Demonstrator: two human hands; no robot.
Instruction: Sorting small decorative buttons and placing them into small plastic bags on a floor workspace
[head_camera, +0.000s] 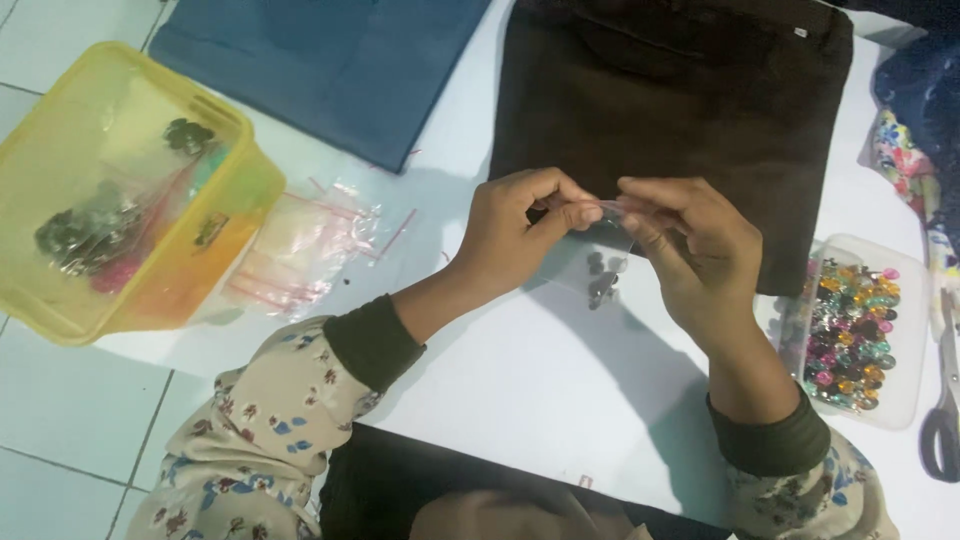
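My left hand (520, 230) and my right hand (690, 250) meet over the white surface, both pinching the top edge of a small clear zip bag (598, 262). A few dark beads (600, 280) hang in the bottom of that bag. The fingertips of both hands press along the bag's pink seal strip. My sleeves are floral with dark green cuffs.
A yellow plastic tub (60, 300) at the left holds filled bags. Empty clear zip bags (300, 250) lie beside it. A clear tray of coloured gems (850, 330) sits at the right, scissors (945, 400) beyond it. Blue cloth (340, 60) and dark brown cloth (690, 90) lie at the back.
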